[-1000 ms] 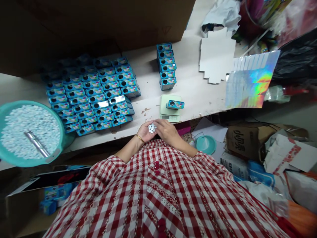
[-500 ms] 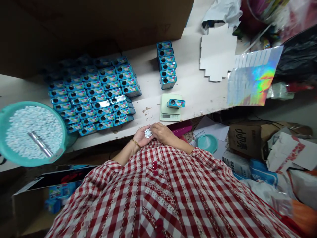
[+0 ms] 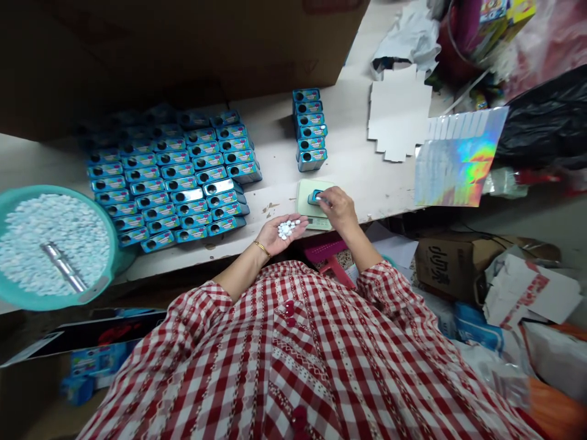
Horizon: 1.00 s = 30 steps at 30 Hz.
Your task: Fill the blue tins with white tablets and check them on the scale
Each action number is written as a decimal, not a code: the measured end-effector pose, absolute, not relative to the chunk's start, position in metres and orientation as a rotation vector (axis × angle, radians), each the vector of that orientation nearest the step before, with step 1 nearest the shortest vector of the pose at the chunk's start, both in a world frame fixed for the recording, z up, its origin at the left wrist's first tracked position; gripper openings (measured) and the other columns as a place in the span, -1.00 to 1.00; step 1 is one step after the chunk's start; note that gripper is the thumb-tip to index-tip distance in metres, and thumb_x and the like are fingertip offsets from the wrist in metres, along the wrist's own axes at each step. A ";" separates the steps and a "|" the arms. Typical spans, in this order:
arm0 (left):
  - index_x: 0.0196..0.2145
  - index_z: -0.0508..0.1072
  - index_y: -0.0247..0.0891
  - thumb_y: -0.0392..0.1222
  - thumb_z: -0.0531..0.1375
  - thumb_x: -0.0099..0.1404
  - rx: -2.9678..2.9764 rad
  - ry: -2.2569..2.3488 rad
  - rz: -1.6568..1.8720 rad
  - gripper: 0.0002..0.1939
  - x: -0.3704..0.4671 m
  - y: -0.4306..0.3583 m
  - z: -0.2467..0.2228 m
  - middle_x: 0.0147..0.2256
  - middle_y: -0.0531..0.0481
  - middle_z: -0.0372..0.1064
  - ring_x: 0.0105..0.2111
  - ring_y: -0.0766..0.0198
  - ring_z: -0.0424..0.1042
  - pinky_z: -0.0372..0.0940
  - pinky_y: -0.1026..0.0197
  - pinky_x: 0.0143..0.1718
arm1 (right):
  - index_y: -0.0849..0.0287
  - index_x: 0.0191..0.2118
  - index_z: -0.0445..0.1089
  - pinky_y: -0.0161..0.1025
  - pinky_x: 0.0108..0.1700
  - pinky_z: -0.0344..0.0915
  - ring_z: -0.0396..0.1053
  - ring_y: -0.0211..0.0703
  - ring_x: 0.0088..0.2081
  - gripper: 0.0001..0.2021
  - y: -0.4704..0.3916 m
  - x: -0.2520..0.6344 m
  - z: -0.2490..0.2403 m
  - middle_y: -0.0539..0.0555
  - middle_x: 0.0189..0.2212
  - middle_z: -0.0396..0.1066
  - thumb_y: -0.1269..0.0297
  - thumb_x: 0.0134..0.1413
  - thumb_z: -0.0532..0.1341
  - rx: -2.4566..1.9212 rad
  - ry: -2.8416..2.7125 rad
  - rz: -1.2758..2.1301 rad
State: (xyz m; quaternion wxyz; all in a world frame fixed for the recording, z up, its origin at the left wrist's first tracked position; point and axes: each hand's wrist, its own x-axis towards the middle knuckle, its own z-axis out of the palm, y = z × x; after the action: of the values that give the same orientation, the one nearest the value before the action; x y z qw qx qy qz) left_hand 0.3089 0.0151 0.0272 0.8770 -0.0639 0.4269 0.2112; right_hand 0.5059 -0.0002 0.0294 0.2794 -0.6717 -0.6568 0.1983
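Note:
My left hand lies palm up at the table's front edge, with a small heap of white candies in its palm. My right hand is over the pale green scale, its fingers pinched round a white candy at the opening of a small blue tin. That tin rests on the scale and is partly covered by the fingers. Behind the scale stands a column of blue tins. Many more blue tins fill the table on the left.
A turquoise basin of white candies with a metal cylinder is at the far left. A large cardboard box stands behind the tins. Flattened white card and a shiny holographic sheet lie right.
My right hand has moved from beside the left palm up to the tin on the scale. My left hand has shifted slightly right and up, its palm more open. The view has shifted slightly.

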 end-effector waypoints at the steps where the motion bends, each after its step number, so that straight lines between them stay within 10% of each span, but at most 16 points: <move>1: -0.16 0.45 -0.49 -0.33 0.00 0.26 -0.136 0.894 0.446 -0.70 0.308 0.015 0.027 -0.28 -0.27 0.51 -0.20 0.14 0.50 0.36 0.14 -0.10 | 0.18 -0.30 0.46 -0.22 -0.19 0.31 0.35 -0.15 -0.25 -0.87 0.003 0.510 0.026 0.10 -0.33 0.41 0.40 0.07 0.16 -1.846 -1.793 0.496; 30: -0.42 0.45 -0.38 -0.37 -0.02 0.29 -0.271 1.053 0.346 -0.74 0.252 -0.030 0.023 -0.58 -0.05 0.41 -0.44 0.25 0.48 0.40 0.14 -0.22 | 0.33 -0.13 0.34 -0.14 -0.11 0.30 0.27 -0.10 -0.20 -0.81 -0.071 0.396 0.016 0.21 -0.23 0.35 0.48 0.18 0.05 -1.418 -2.518 0.862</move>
State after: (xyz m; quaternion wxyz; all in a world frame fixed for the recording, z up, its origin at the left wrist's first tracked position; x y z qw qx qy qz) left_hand 0.2521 -0.0295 0.0229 0.8417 -0.1281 0.4983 0.1637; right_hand 0.3959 -0.0713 0.0161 0.0630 -0.4694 -0.8333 0.2851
